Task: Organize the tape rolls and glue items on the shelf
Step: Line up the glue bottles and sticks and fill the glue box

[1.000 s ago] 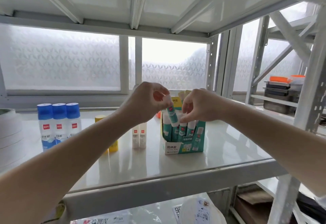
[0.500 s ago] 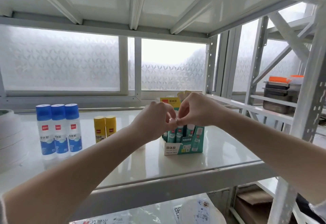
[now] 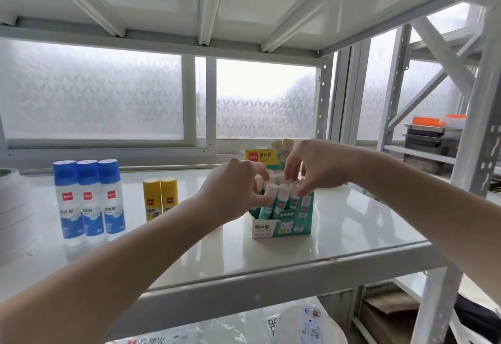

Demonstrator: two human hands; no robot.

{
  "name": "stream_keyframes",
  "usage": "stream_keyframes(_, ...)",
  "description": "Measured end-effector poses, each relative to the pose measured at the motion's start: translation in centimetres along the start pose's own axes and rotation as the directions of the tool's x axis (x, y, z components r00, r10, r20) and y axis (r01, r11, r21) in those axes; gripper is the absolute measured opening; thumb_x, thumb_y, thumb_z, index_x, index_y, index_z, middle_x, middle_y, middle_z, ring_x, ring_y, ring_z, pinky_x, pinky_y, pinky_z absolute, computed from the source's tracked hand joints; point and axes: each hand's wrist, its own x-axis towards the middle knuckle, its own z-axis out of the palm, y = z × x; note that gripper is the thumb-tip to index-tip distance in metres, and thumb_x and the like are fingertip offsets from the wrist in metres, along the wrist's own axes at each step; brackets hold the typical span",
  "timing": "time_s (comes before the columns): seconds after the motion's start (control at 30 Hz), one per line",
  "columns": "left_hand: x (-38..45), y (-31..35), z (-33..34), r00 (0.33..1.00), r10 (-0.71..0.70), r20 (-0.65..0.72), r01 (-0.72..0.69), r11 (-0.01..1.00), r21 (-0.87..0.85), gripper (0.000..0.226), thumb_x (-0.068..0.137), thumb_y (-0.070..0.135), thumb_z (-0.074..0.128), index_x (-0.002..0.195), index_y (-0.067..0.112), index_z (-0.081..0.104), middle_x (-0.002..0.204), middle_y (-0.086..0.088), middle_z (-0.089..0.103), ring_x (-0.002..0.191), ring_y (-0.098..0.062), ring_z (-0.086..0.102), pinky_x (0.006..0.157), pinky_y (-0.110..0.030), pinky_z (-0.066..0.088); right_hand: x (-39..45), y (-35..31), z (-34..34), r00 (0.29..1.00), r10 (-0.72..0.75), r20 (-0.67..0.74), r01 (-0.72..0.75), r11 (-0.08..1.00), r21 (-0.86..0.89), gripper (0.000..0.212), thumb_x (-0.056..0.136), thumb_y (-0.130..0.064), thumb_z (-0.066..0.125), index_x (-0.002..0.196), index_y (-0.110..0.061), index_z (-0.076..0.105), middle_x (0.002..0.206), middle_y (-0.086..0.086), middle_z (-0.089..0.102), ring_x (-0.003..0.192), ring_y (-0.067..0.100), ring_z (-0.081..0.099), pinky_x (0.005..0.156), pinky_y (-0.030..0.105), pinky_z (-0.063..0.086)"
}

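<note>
Head view. On the white shelf [image 3: 339, 238], right of centre, stands the teal display box [image 3: 282, 228] packed with upright green-and-white glue sticks [image 3: 279, 200]. Both hands work over the box: the left hand [image 3: 233, 183], at frame centre, has its fingers curled onto the white caps at the box's left side and appears to pinch one stick; the right hand [image 3: 311, 164] curls down from above with its fingertips among the caps of the rear and right sticks, though whether it actually grips one cannot be told. To the left stand two yellow glue sticks [image 3: 160, 198] side by side, and further left three blue-capped glue bottles [image 3: 88, 197] in a touching row. White tape rolls [image 3: 13, 208] are stacked at the far left edge of the frame, partly cut off.

Judged risks: the sticks sit crowded and slightly tilted, so pressing one down off-axis may jam it against a neighbour or lever others out; a sideways push from either hand may slide or tip the light carton toward the shelf's front edge
</note>
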Motion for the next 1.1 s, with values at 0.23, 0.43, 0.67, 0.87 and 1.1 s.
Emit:
stream_keyframes(0.23,0.1,0.9,0.4,0.991,0.126,-0.045,-0.124,0.991,0.039,0.040,0.076,0.041,0.073,0.114,0.027,0.067,0.103,0.004,0.056,0.085,-0.015,0.058,0.074,-0.032,0.054,0.2,0.2,0.2,0.998,-0.046,-0.042,0.046,0.999,-0.012,0.020,0.073,-0.017,0.079,0.092,-0.022,0.076,0.080,-0.016,0.064,0.079,0.005,0.057,0.064,0.017,0.042)
stream_keyframes(0.43,0.5,0.8,0.8,0.992,0.106,-0.073,-0.104,0.994,0.023,0.027,0.085,0.037,0.065,0.108,0.026,0.072,0.095,0.004,0.061,0.078,-0.012,0.058,0.067,-0.026,0.052,0.5,0.7,0.0,0.996,-0.072,-0.055,0.077,0.993,0.085,0.017,0.072,-0.018,0.080,0.089,-0.018,0.076,0.082,-0.014,0.068,0.081,0.004,0.061,0.075,0.022,0.050)
stream_keyframes(0.67,0.4,0.2,0.6,0.992,0.115,-0.059,-0.114,0.993,0.020,0.029,0.081,0.037,0.069,0.108,0.027,0.072,0.094,0.004,0.062,0.081,-0.015,0.061,0.072,-0.036,0.055,0.5,0.6,0.2,0.995,-0.083,-0.053,0.089,0.990,0.108,0.014,0.076,-0.017,0.077,0.090,-0.017,0.075,0.080,-0.014,0.066,0.078,0.002,0.059,0.069,0.015,0.045)
stream_keyframes(0.87,0.0,-0.2,0.3,0.991,0.124,-0.051,-0.122,0.991,0.055,0.028,0.081,0.029,0.071,0.109,0.026,0.070,0.098,0.004,0.063,0.081,-0.015,0.061,0.071,-0.036,0.056,0.5,0.6,0.5,0.994,-0.084,-0.065,0.091,0.989,0.118,0.018,0.074,-0.018,0.079,0.091,-0.018,0.073,0.083,-0.011,0.068,0.076,0.001,0.060,0.065,0.014,0.042)
stream_keyframes(1.1,-0.2,-0.3,0.3,0.988,0.138,-0.075,-0.135,0.990,0.041,0.030,0.080,0.027,0.073,0.110,0.024,0.070,0.101,0.004,0.062,0.080,-0.012,0.062,0.072,-0.031,0.057,0.7,0.1,0.6,0.987,-0.112,-0.117,0.124,0.987,0.098,0.024,0.072,-0.021,0.081,0.094,-0.015,0.073,0.082,-0.013,0.062,0.077,0.005,0.058,0.065,0.016,0.041)
